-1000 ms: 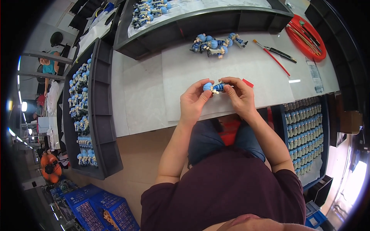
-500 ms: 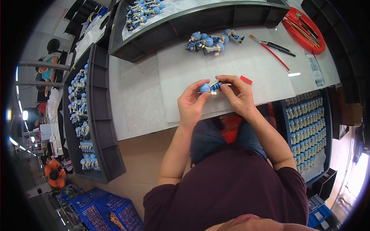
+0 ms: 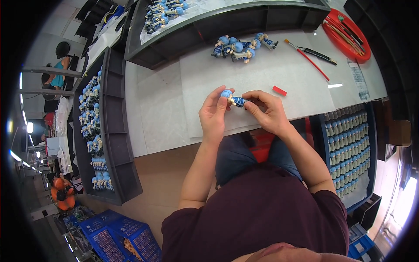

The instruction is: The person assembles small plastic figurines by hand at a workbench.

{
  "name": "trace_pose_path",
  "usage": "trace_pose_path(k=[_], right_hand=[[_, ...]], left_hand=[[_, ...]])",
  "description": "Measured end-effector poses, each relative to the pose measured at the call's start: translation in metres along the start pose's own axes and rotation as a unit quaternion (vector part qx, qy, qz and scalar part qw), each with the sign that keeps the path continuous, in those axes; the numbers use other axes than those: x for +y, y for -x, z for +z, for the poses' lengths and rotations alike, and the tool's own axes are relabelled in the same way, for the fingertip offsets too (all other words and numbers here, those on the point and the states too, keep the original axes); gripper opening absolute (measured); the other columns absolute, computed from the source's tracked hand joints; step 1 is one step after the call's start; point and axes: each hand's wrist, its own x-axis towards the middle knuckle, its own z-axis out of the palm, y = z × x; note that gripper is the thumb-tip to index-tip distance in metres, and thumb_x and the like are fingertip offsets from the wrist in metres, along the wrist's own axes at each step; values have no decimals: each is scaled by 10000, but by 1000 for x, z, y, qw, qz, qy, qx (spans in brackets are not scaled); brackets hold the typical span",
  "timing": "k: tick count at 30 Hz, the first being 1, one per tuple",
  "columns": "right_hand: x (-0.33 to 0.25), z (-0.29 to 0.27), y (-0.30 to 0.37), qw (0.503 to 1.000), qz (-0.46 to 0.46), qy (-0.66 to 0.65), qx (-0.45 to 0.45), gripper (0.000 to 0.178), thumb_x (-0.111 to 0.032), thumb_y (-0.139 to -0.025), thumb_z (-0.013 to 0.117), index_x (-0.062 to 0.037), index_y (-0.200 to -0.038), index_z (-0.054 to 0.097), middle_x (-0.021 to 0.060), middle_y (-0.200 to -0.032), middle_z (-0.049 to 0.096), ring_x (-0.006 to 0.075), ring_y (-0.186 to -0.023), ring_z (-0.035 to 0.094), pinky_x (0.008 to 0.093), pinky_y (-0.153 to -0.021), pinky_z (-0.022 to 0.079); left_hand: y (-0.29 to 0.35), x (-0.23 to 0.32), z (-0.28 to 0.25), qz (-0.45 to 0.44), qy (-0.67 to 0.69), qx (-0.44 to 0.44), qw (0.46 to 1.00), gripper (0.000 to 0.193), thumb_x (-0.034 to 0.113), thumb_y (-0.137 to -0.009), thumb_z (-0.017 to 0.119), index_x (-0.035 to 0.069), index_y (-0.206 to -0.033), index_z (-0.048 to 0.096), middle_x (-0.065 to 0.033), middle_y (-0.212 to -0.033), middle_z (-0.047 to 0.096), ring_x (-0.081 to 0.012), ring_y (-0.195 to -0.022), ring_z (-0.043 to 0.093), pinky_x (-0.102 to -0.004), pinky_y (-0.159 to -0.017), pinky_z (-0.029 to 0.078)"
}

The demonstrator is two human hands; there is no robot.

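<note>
Blue-headed figurine (image 3: 238,101) is slanting crosswise above the table (image 3: 159,113), head pointing left and slightly forward, feet right, between the left hand (image 3: 212,115), which is pinching its head, and the right hand (image 3: 270,112), which is gripping its foot end.

Head-worn fisheye, facing down over worktable (image 3: 159,109).

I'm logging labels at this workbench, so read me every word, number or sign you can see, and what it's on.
No text is readable.
Greyish strip on the table, right: marks too small and blurred to read.
Held figurine: no lettering discernible.
Red-handled brush: none discernible.
</note>
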Motion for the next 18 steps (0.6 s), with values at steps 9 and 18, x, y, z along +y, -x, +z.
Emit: trace_pose_path(k=[9, 18], right_hand=[[-2, -5, 0, 998, 58, -26, -28, 213, -124, -853, 612, 22, -1006, 584, 105, -834, 636, 134, -747, 606, 249, -667, 484], [-3, -1, -1, 998, 5, 11, -56, 367, -195, -781, 705, 12, -1050, 566, 114, -861, 626, 150, -751, 618, 262, -671, 498]], left_hand=[[2, 0, -1, 6, -11, -14, 1000, 355, 209, -925, 512, -9, -1204, 521, -134, -1052, 616, -89, -833, 537, -216, -697, 421], [-1, -1, -2, -9, 17, 25, 1000, 329, 209, -909, 545, -5, -1158, 555, -79, -953, 644, -77, -741, 515, -217, -657, 430]])
